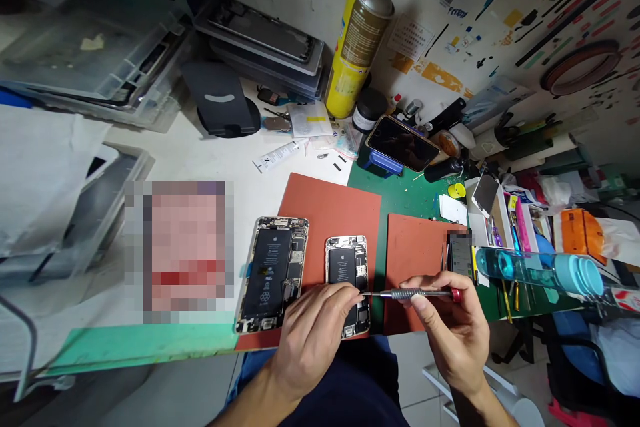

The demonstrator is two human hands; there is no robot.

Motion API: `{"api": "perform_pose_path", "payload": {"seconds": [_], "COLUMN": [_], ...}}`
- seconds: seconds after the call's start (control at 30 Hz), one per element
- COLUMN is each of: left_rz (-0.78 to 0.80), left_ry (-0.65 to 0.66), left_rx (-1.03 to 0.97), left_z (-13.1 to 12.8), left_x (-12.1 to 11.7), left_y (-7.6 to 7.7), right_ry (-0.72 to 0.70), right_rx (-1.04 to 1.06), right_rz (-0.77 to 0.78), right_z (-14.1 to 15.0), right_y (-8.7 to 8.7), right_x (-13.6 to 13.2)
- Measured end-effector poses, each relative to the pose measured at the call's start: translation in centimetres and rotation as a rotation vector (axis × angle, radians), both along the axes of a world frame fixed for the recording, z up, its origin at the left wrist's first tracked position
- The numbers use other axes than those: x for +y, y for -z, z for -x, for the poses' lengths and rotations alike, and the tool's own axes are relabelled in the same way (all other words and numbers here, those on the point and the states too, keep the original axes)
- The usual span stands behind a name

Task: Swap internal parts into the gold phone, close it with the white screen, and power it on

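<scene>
My right hand (pixel 453 333) is closed round a small screwdriver (pixel 417 293) with a knurled metal shaft and a red cap, held level and pointing left. Its tip meets the pinched fingertips of my left hand (pixel 313 333), which lies over the lower half of a small opened phone (pixel 347 267). That phone shows its black battery and lies on a red mat (pixel 333 207). A larger opened phone (pixel 273 272), also with its battery bare, lies just to the left on the same mat.
A second red mat (pixel 417 247) and a green cutting mat (pixel 400 193) lie to the right. A yellow spray can (pixel 357 40), a phone on a blue stand (pixel 403 142), stacked screens (pixel 263 37), a blue bottle (pixel 540 270) and cluttered tools crowd the back and right. The desk edge runs just under the phones.
</scene>
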State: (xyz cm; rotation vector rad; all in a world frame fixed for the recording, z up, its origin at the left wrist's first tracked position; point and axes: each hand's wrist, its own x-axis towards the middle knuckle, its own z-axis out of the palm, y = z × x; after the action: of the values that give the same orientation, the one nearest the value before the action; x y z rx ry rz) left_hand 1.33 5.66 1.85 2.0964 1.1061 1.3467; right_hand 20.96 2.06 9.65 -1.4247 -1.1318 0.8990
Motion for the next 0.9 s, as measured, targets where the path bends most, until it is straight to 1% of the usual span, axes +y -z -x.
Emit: {"api": "perform_pose_path", "payload": {"seconds": [0.37,0.9], "left_rz": [0.012,0.039], "left_ry": [0.004,0.003], "left_rx": [-0.026,-0.051], "left_z": [-0.1,0.0], "left_x": [0.1,0.2], "left_y": [0.1,0.0], "right_ry": [0.022,0.017], "right_rx": [-0.001,0.112], "right_rz": [0.029,0.09], "right_z": [-0.2,-0.6], "right_y": [0.4,1.1], "right_x": [-0.1,0.0]}}
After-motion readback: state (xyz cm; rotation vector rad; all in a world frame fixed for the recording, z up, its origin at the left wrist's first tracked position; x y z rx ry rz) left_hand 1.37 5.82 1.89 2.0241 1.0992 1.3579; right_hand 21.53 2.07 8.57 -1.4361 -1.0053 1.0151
